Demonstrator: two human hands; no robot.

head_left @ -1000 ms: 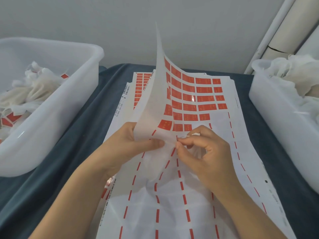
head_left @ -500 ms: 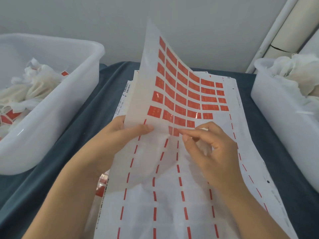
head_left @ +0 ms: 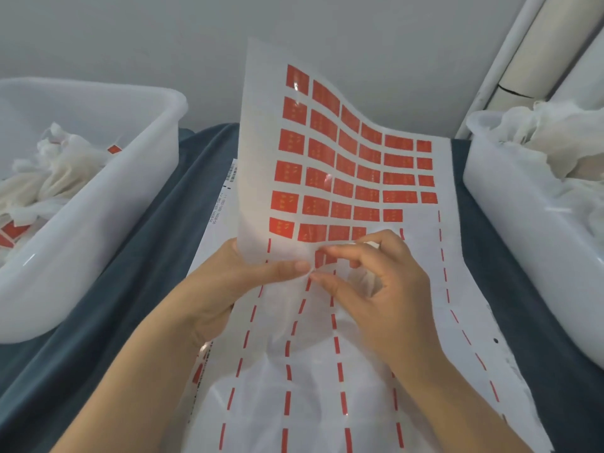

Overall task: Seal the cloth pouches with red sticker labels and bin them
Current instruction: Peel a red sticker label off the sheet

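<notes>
Sheet (head_left: 343, 178) between bins (head_left: 98, 204) (pouches (head_left: 58, 171) inside).

The white sticker sheet (head_left: 327, 178), its far part lifted and curved, carries red labels (head_left: 343, 165) in rows on the upper half, while pale cloth pouches (head_left: 58, 171) lie crumpled in the white bin (head_left: 108, 197) at left.

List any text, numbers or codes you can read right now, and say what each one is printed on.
None can be read.
Red sticker labels on the sticker sheet: gold marks, too blurred to read.
Lower sheet edge: a barcode and a line of small print, too small to read.
Left bin and right bin: no text visible.
</notes>
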